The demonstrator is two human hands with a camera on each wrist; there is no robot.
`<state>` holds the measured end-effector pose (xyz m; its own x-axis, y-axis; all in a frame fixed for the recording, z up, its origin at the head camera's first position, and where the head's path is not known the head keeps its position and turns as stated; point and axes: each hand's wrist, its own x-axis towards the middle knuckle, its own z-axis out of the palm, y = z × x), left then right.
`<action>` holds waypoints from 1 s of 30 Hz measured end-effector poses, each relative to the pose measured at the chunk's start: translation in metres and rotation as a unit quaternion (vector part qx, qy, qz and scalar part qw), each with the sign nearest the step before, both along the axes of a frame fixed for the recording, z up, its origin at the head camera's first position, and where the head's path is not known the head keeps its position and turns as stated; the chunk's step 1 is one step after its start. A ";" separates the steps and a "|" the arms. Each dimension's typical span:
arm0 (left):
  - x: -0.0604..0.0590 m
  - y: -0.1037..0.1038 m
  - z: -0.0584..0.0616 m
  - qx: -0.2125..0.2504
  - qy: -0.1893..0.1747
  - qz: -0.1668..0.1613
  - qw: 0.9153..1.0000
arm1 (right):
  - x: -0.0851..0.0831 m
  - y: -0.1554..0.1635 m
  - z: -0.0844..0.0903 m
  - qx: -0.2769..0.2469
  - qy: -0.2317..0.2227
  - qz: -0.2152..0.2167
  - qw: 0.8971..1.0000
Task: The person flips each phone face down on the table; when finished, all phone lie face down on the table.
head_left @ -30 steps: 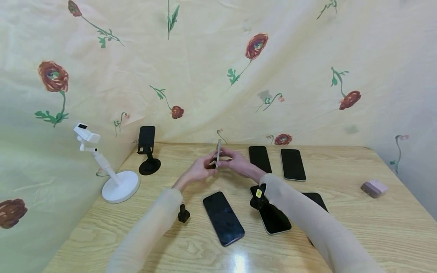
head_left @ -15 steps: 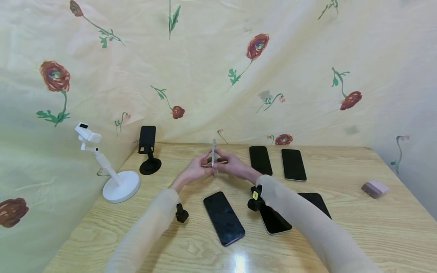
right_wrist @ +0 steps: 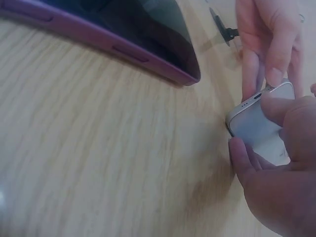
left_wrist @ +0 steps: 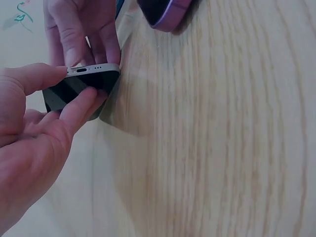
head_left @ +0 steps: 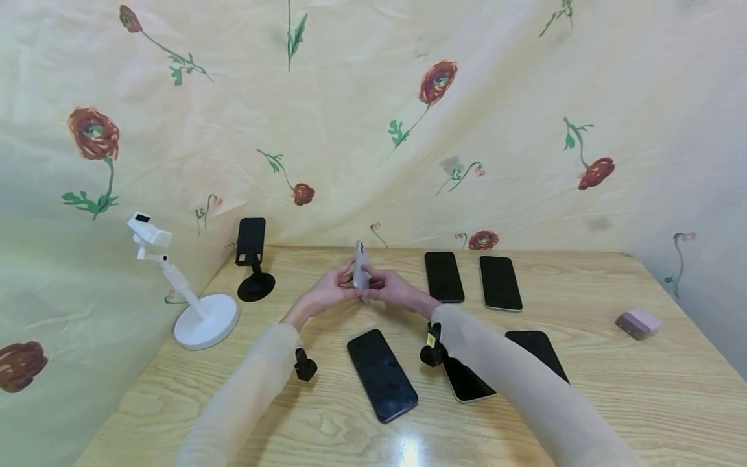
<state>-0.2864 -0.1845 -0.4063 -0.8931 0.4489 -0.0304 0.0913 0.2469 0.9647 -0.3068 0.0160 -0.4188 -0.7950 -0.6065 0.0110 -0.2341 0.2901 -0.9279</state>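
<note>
I see both hands pinching 1 phone [head_left: 361, 272] on edge above the desk [head_left: 583, 389], mid-desk toward the far edge. Left hand [head_left: 327, 293] fingers curled on its dark screen side, right hand [head_left: 392, 290] fingers curled on the pale back. 5 phones lie flat: nearest one [head_left: 382, 374] toward the near edge. Black stand [head_left: 253, 259] at far left corner, white stand [head_left: 187, 292] off the left edge

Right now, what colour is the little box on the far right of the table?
Pale pinkish-purple; the little box shows best in the head view.
</note>
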 end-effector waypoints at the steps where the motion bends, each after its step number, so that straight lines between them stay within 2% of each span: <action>1: 0.000 -0.001 0.001 -0.007 0.001 0.002 1.000 | 0.000 -0.001 -0.001 0.007 0.006 -0.003 1.000; 6: 0.002 -0.006 0.003 -0.042 0.013 0.011 0.999 | 0.002 -0.004 -0.002 0.049 0.052 -0.010 0.997; 10: 0.003 -0.010 0.002 -0.067 0.033 0.009 0.997 | 0.001 -0.007 -0.005 0.088 0.099 -0.020 0.991; 15: 0.003 -0.012 0.002 -0.126 0.069 0.014 0.990 | 0.002 -0.007 -0.005 0.122 0.127 -0.034 0.984; 21: 0.004 -0.011 0.003 -0.218 0.109 0.037 0.969 | 0.003 -0.008 -0.005 0.128 0.119 -0.058 0.983; 27: 0.005 -0.011 0.002 -0.271 0.131 0.059 0.952 | 0.003 -0.010 -0.008 0.134 0.121 -0.072 0.981; 30: 0.007 -0.011 0.000 -0.311 0.147 0.066 0.937 | 0.004 -0.011 -0.009 0.137 0.129 -0.075 0.979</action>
